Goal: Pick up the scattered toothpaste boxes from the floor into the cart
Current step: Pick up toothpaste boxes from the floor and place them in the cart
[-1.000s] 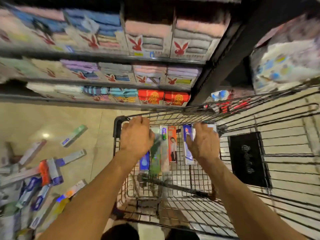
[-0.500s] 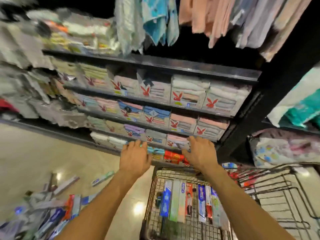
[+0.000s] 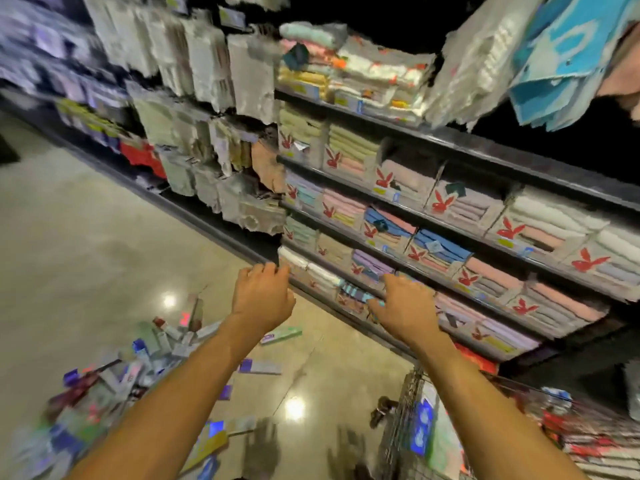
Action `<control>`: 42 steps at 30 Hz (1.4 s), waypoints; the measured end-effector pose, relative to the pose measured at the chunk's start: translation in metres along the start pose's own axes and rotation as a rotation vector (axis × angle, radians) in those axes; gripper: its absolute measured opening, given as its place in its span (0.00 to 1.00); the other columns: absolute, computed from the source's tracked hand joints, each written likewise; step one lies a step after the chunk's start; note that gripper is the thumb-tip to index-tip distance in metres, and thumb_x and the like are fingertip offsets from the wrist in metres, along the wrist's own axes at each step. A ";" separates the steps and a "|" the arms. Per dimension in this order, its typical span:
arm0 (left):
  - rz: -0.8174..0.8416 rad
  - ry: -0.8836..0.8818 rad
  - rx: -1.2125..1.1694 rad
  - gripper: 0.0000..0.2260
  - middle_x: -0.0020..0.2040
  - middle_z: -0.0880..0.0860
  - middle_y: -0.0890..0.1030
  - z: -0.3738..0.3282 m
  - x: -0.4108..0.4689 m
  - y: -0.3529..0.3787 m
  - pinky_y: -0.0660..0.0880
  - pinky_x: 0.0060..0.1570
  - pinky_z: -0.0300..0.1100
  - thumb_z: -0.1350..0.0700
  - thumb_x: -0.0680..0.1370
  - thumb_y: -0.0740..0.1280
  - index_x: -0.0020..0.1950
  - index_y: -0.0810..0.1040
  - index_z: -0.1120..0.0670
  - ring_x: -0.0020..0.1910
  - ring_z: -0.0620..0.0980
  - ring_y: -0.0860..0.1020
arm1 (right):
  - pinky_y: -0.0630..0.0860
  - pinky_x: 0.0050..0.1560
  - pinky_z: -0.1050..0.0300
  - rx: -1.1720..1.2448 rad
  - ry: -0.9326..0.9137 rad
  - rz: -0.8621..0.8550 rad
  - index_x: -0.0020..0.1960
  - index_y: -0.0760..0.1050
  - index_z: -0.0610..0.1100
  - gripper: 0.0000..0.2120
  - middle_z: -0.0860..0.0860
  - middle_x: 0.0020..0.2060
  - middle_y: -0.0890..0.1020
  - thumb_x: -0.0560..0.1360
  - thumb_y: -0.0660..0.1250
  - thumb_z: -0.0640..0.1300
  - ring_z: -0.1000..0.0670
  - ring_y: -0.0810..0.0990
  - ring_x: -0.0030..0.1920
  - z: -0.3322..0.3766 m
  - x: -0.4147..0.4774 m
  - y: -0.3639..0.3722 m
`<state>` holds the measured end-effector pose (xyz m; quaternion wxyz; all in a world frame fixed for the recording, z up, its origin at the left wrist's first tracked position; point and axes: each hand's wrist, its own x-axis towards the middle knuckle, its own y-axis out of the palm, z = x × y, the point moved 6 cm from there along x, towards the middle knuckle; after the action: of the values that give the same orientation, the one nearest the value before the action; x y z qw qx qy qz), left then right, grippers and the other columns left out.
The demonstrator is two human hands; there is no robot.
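Both hands are raised ahead of the cart (image 3: pixel 407 403). The left hand (image 3: pixel 263 301) and right hand (image 3: pixel 403 311) show loosely bent fingers with nothing grasped, judged to be between loads. Scattered toothpaste boxes (image 3: pixel 145 355) are heaped on the floor (image 3: pixel 86 237) left of the cart; others, blurred, are seen inside it. Open floor is left between cart and heap. The shelving (image 3: pixel 450 216) edge runs close behind the cart.

Red rabbit logos (image 3: pixel 440 201) on towel boxes (image 3: pixel 462 210); text unreadable.

Pastel towels (image 3: pixel 460 209) with red rabbit logos (image 3: pixel 441 202), beige floor (image 3: pixel 86 237), multicoloured toothpaste boxes (image 3: pixel 145 358)
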<state>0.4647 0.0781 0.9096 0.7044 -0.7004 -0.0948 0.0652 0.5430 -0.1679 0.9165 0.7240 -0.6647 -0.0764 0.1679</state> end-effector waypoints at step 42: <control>0.499 -0.704 -0.226 0.20 0.53 0.56 0.77 0.281 -0.030 0.838 0.74 0.42 0.50 0.46 0.75 0.69 0.61 0.74 0.56 0.51 0.58 0.77 | 0.73 0.60 0.44 -0.086 -0.441 0.411 0.70 0.68 0.44 0.34 0.44 0.61 0.76 0.71 0.72 0.61 0.40 0.76 0.59 0.224 0.239 0.849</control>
<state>0.4071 0.3536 0.0709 0.5110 -0.7095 -0.1635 0.4569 0.5714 0.1751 0.0739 0.6122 -0.6438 -0.1027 0.4475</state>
